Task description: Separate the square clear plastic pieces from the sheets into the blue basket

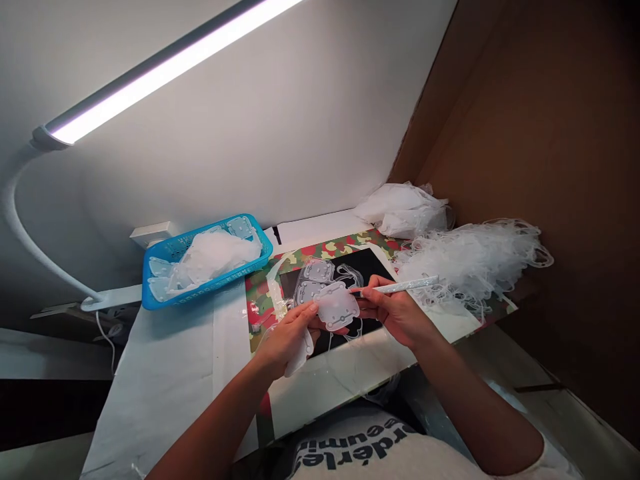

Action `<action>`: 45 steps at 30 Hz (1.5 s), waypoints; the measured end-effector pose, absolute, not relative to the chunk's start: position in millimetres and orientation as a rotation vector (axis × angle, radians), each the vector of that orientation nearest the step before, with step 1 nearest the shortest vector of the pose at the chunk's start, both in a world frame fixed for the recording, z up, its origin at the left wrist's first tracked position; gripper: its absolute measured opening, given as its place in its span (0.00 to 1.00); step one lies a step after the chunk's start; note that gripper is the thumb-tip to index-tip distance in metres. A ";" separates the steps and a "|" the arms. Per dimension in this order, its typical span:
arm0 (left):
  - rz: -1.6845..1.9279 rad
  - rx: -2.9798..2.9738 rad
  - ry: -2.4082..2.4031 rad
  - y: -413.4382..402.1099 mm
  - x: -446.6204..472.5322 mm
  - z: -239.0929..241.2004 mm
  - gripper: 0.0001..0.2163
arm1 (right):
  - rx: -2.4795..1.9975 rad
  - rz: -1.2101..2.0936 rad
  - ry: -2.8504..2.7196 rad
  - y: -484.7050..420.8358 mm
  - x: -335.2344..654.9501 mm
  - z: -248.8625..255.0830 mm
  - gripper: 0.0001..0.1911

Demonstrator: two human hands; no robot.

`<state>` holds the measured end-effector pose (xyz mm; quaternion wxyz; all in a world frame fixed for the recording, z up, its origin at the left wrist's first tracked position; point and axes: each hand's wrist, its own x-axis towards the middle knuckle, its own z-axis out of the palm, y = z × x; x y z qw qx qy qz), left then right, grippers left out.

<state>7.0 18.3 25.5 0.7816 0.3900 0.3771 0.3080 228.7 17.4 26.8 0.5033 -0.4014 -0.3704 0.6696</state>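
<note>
My left hand [290, 337] pinches a milky, translucent plastic piece [338, 307] with a wavy outline and small round marks along its lower edge. A similar pale piece [300, 353] sticks out below the same hand. In my right hand [393, 310] is a slim whitish pen-like tool [405, 285], its tip at the upper right edge of the held piece. Beneath both hands lies a black mat [373, 263] with clear cut-out pieces [317, 272] on it.
A blue plastic basket [150, 293] holding white pieces stands at the left. Tangled clear plastic offcuts [480, 257] are heaped at the right, with white bags [405, 207] behind. A lit lamp [175, 70] hangs above. A brown panel [530, 133] bounds the right side.
</note>
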 end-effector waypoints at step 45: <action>0.792 0.942 1.096 30.7 -5.2 3.0 0.23 | -1.488 0.837 -1.606 3.7 244.3 -15.2 0.10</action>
